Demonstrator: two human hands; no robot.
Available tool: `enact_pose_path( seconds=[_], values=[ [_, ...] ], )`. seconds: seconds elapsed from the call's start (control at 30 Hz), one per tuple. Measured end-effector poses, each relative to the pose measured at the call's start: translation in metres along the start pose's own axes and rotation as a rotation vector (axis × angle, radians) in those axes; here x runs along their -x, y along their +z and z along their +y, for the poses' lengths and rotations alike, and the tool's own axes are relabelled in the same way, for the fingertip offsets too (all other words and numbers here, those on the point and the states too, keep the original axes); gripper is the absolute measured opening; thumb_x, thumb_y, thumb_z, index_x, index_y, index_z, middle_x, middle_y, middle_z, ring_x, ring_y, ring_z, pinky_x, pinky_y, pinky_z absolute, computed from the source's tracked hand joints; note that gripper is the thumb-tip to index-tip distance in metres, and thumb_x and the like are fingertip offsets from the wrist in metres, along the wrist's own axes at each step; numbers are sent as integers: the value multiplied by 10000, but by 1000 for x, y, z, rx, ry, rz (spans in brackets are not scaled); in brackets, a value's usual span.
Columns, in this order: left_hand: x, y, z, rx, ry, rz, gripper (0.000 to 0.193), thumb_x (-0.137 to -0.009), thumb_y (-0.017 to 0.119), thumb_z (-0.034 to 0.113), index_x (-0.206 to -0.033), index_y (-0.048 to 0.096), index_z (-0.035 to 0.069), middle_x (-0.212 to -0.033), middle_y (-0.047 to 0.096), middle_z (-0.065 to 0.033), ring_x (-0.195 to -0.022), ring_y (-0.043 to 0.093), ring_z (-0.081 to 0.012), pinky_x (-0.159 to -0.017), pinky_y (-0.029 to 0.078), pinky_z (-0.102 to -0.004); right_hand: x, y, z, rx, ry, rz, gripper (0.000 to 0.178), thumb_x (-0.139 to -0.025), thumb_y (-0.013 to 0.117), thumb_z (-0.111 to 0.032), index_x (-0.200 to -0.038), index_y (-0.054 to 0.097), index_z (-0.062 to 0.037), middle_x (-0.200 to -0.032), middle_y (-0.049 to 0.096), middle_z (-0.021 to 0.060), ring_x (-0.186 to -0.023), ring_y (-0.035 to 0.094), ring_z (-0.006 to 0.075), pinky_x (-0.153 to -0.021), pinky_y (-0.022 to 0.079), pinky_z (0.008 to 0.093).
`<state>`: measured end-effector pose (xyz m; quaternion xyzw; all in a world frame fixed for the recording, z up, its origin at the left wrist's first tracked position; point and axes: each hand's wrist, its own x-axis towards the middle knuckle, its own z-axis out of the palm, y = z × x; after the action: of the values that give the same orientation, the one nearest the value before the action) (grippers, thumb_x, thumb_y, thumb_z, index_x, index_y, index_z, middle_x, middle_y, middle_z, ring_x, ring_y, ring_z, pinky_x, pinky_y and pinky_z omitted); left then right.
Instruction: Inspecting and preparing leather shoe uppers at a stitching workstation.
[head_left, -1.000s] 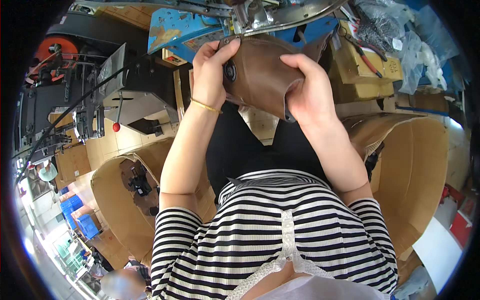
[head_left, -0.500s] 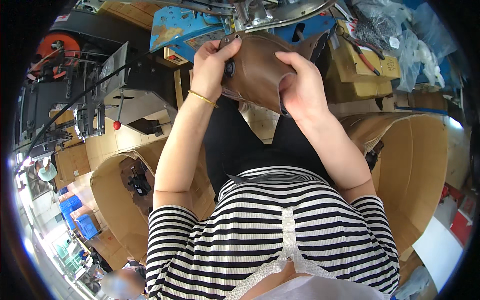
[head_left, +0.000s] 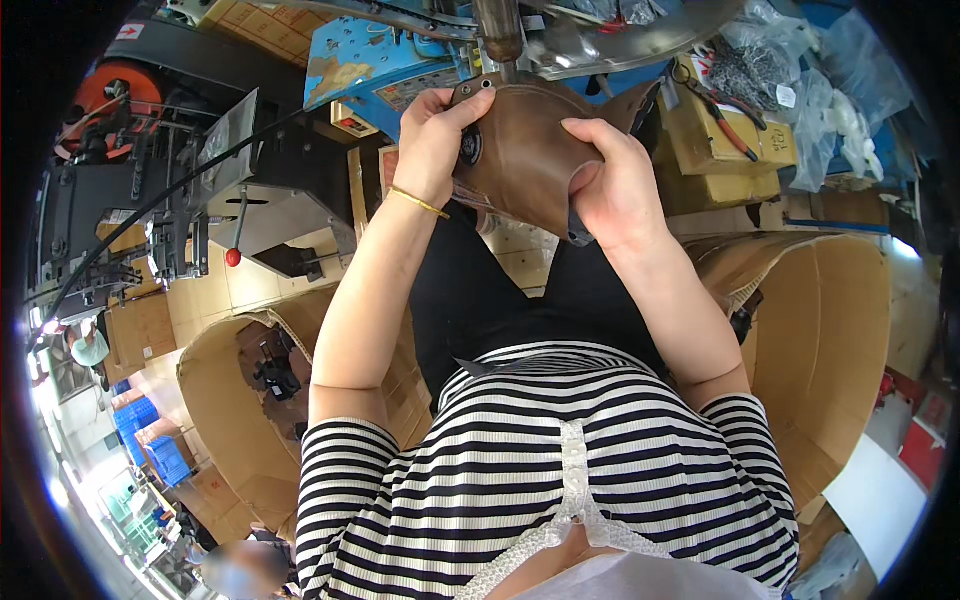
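Between both hands is a stitched brown leather piece (head_left: 525, 140), curved, with small metal eyelets along its far left edge and a round black patch; its exact kind I cannot tell. My left hand (head_left: 435, 135) pinches its left edge, thumb on top beside the eyelets. My right hand (head_left: 620, 190) grips the near right side, thumb on the outer face and fingers tucked under the folded edge. Just beyond the eyelet edge stands the metal press rod (head_left: 498, 35) of a machine; whether it touches the leather I cannot tell.
Behind the leather is a worn blue machine body (head_left: 365, 70). Red-handled pliers (head_left: 735, 135) lie on a yellowish carton (head_left: 690, 130) at right. Open cardboard boxes stand at my left (head_left: 215, 390) and right (head_left: 840, 320). A black machine has a red-knobbed lever (head_left: 233, 257).
The leather and both hands have shifted slightly right and nearer in the picture. The press rod now shows above the leather's far edge. Both grips stay the same.
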<state>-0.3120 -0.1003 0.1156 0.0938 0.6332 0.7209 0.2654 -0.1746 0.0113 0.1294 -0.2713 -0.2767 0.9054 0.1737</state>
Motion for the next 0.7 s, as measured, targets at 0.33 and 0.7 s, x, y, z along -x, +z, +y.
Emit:
enact_pose_path(
  seconds=[0.33, 0.7],
  values=[
    [-7, -3, -12, 158, 88, 3, 315, -780, 732, 140, -989, 550, -11, -910, 598, -64, -816, 557, -121, -731, 454, -243, 7, 21, 9, 109, -92, -10, 190, -839, 604, -56, -1015, 570, 5, -954, 621, 85, -810, 615, 177, -649, 503, 325],
    [2, 4, -5, 20, 52, 92, 383, -741, 769, 138, -976, 520, -33, -896, 609, -98, -779, 583, -133, -705, 484, -249, -1, 14, 2, 194, -46, -90, 185, -861, 584, -65, -1038, 568, -13, -982, 616, 66, -848, 608, 173, -666, 532, 315]
  ],
)
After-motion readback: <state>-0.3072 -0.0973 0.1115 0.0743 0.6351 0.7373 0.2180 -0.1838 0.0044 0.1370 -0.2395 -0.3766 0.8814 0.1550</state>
